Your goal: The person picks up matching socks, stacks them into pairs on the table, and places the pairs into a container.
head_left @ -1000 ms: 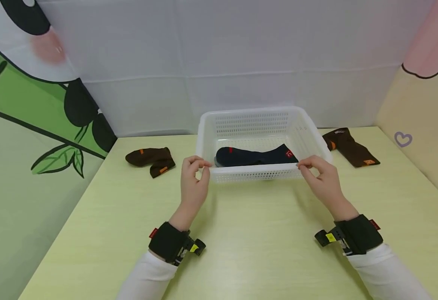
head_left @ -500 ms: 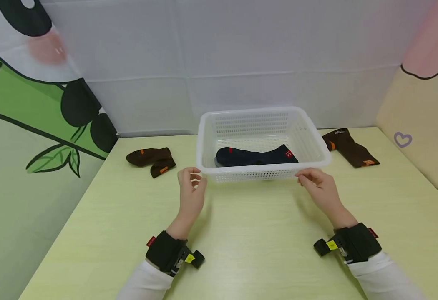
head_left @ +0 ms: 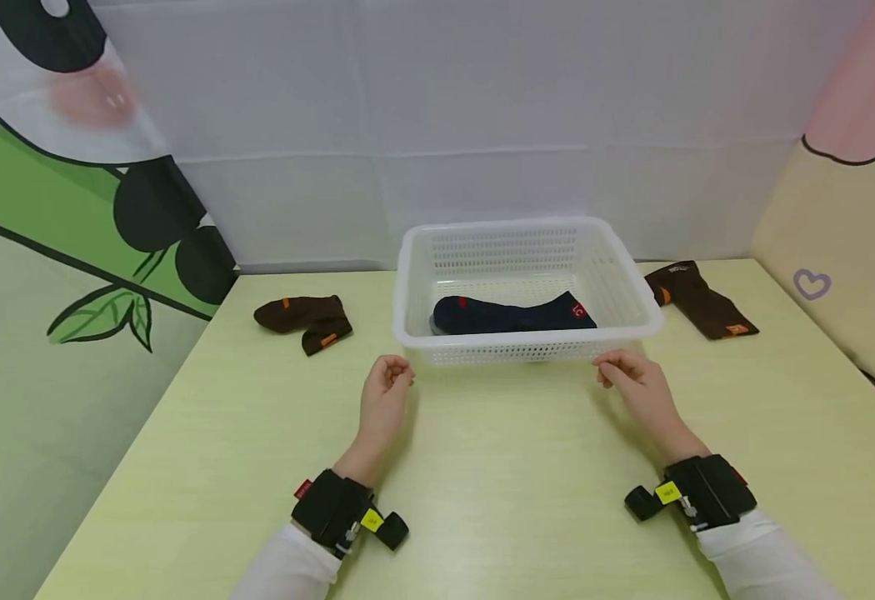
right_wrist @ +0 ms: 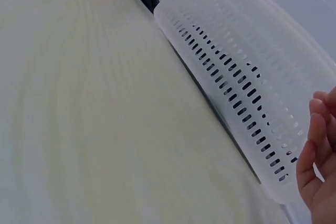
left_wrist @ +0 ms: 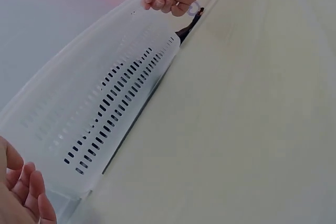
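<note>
A white plastic basket [head_left: 527, 337] with slotted walls stands at the back of the table. Inside it lies a dark navy sock [head_left: 512, 317] with red marks; something grey shows under its left end. My left hand [head_left: 383, 404] is just in front of the basket's left front corner, fingers loosely bent, holding nothing. By the right front corner, my right hand [head_left: 640, 392] is likewise loosely curled around nothing. In the left wrist view a narrow gap appears between the left fingers [left_wrist: 37, 190] and the basket; the right wrist view leaves contact at the right corner unclear.
A folded brown sock [head_left: 304, 318] with orange marks lies left of the basket. Another brown sock [head_left: 707, 307] lies to its right, partly behind the basket's edge. A white cloth [head_left: 482, 100] hangs behind the pale table [head_left: 512, 475].
Both hands have let go of the basket's front rim and drawn back toward the person, slightly below the corners. The basket and socks have stayed in place.
</note>
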The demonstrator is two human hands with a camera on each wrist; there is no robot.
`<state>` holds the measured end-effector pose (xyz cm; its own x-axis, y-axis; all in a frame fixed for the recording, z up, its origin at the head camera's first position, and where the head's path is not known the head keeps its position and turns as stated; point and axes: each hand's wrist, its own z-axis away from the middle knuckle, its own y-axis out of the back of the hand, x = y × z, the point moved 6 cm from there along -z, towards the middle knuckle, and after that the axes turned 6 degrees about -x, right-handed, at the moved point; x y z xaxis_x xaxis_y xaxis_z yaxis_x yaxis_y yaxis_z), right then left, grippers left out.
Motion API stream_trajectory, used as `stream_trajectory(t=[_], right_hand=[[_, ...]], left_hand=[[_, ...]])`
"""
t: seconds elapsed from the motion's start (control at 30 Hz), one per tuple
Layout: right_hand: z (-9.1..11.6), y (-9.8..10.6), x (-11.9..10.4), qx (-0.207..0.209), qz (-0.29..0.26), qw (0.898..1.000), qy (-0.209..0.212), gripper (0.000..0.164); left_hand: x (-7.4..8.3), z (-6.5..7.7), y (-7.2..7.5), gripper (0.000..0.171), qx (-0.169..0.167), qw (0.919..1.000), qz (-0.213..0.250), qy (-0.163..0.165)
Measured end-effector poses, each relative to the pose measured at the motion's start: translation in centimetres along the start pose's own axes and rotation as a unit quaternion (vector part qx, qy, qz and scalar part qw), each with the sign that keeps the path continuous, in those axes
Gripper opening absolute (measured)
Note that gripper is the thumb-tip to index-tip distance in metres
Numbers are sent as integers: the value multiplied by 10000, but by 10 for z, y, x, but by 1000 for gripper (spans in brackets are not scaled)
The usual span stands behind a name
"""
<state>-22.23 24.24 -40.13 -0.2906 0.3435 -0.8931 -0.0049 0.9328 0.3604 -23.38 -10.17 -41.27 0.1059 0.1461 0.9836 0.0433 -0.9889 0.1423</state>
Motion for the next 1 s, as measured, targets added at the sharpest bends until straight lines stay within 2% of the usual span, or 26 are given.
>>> stream_trajectory(t=[0.2, 0.33, 0.63, 0.83, 1.0], right_hand=[[3, 5, 14, -35, 110, 9993, -363, 21], [0, 3, 16, -261, 183, 9986, -432, 21], [-4, -5, 25, -824, 452, 9913, -926, 23], [-5, -4, 26, -744, 433, 9907, -1055, 23], [-10, 21, 26, -411, 263, 9931, -1068, 29]], left_hand=[[-12, -4, 0, 17, 56, 9996, -69, 285], [-14, -4, 0, 15, 88, 9994, -76, 325], [-18, -2, 0, 14, 54, 9991, 26, 420], [-20, -2, 0, 14, 0, 9990, 54, 435], [-20, -3, -2, 13, -7, 9991, 136, 403]])
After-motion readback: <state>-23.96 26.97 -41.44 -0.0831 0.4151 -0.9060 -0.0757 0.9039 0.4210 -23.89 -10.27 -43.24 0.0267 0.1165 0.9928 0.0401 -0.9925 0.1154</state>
